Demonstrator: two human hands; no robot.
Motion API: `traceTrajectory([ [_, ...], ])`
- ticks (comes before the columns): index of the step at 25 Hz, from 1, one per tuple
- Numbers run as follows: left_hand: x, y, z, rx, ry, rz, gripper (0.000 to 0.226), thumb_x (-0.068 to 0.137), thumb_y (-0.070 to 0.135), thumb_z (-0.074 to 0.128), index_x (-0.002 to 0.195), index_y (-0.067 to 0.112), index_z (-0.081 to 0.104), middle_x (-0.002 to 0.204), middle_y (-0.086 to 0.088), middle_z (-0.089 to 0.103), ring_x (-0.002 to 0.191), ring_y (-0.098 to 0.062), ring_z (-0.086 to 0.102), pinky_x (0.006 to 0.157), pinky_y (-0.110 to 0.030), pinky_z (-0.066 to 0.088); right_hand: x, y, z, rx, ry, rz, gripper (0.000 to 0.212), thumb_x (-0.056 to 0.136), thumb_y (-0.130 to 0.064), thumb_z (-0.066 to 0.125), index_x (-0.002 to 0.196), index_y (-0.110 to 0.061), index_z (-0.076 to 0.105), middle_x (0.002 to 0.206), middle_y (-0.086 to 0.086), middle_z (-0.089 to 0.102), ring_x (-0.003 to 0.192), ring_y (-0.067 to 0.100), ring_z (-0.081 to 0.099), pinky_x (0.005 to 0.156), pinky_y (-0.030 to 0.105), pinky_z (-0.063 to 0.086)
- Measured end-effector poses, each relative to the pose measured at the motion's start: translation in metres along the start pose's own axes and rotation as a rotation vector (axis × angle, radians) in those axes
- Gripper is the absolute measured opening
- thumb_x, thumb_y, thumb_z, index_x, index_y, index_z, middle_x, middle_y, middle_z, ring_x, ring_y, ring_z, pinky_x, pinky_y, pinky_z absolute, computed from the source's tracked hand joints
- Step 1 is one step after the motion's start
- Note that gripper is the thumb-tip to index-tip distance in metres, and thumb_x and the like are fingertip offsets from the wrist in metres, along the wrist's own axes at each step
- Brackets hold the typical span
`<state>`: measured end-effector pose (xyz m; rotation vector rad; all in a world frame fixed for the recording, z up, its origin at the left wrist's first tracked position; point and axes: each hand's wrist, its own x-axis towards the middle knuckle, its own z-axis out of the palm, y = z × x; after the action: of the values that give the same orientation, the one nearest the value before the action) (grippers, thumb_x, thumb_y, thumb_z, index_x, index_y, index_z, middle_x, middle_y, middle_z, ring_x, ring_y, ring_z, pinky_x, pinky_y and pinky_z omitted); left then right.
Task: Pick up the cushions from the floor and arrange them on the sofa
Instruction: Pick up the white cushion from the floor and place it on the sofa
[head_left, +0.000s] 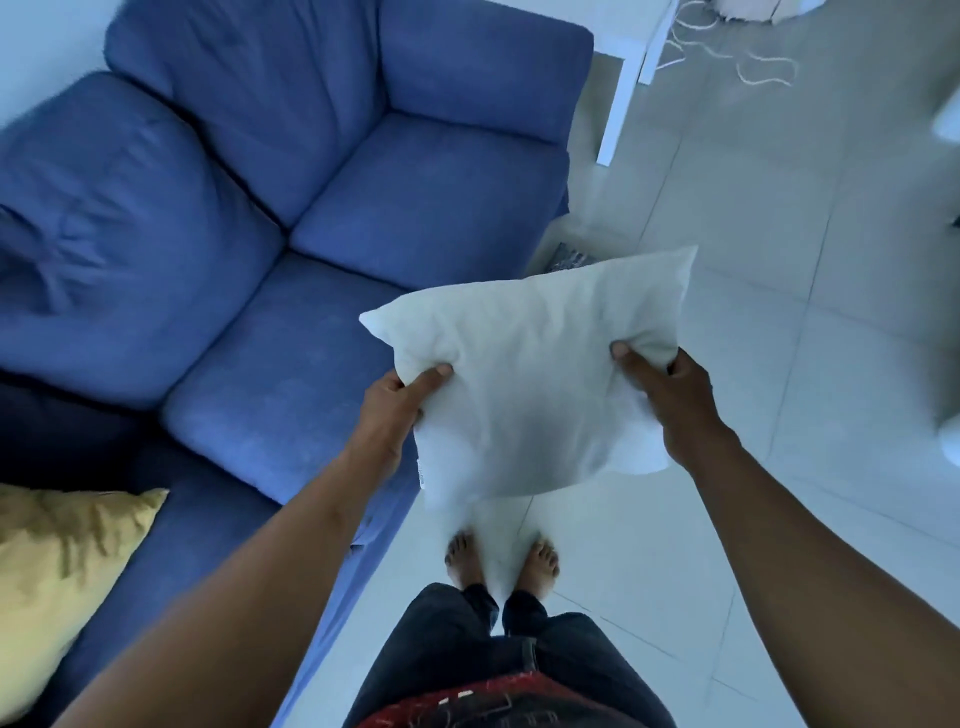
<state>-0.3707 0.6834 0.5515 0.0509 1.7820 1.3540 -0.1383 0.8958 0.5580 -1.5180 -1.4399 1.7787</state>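
Head view: the blue sofa (311, 218) holds a yellow cushion (67, 577) at its near left end. A white cushion (530, 384) is held in the air just right of the sofa's front edge, above the tiled floor (779, 338). Left hand (395, 410) and right hand (670, 400) pinch its near corners, thumbs on top, arms outstretched.

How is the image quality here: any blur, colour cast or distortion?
Head view: cool bluish cast, dim light; sofa back smeared by motion blur at left; white cushion and both hands fairly sharp; wide-angle bending toward the edges.
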Motion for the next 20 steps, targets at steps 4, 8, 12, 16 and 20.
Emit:
traceTrajectory([
  [4,-0.023,0.021,-0.024,-0.050,0.054,0.088,0.029,0.088,0.030,0.084,0.111,0.013,0.078,0.115,-0.005,0.084,0.101,-0.024,0.076,0.096,-0.043,0.056,-0.005,-0.029,0.016,-0.007,-0.093,-0.088,0.051,0.078,-0.034,0.092,0.123,-0.022,0.072,0.115,-0.009,0.079,0.102,0.008,0.074,0.069,0.017,0.058],
  [8,-0.032,0.034,-0.057,-0.124,0.158,0.153,0.022,0.089,0.023,0.082,0.110,0.017,0.078,0.110,-0.005,0.084,0.099,-0.023,0.075,0.086,-0.038,0.058,0.008,-0.054,0.056,-0.053,-0.219,-0.136,0.059,0.076,-0.026,0.093,0.129,-0.024,0.068,0.120,-0.012,0.075,0.106,0.007,0.070,0.080,0.024,0.055],
  [12,-0.029,0.044,-0.099,-0.173,0.232,0.179,0.031,0.085,0.022,0.084,0.114,0.019,0.075,0.107,0.003,0.084,0.105,-0.024,0.076,0.091,-0.040,0.060,0.027,-0.078,0.116,-0.086,-0.297,-0.163,0.069,0.061,-0.035,0.098,0.122,-0.023,0.069,0.119,-0.004,0.078,0.109,0.020,0.074,0.093,0.041,0.060],
  [16,-0.011,0.059,-0.159,-0.269,0.321,0.215,0.038,0.088,0.019,0.082,0.125,0.020,0.071,0.117,0.003,0.082,0.113,-0.024,0.077,0.097,-0.044,0.061,0.047,-0.113,0.201,-0.040,-0.400,-0.168,0.075,0.059,-0.046,0.096,0.122,-0.017,0.069,0.118,0.001,0.080,0.107,0.024,0.077,0.090,0.044,0.062],
  [20,0.018,0.074,-0.223,-0.344,0.407,0.224,0.035,0.091,0.015,0.080,0.125,0.019,0.073,0.119,0.000,0.083,0.114,-0.025,0.077,0.100,-0.050,0.061,0.068,-0.147,0.292,-0.099,-0.508,-0.153,0.038,0.076,-0.044,0.091,0.106,-0.025,0.076,0.107,-0.001,0.083,0.101,0.025,0.078,0.082,0.042,0.060],
])
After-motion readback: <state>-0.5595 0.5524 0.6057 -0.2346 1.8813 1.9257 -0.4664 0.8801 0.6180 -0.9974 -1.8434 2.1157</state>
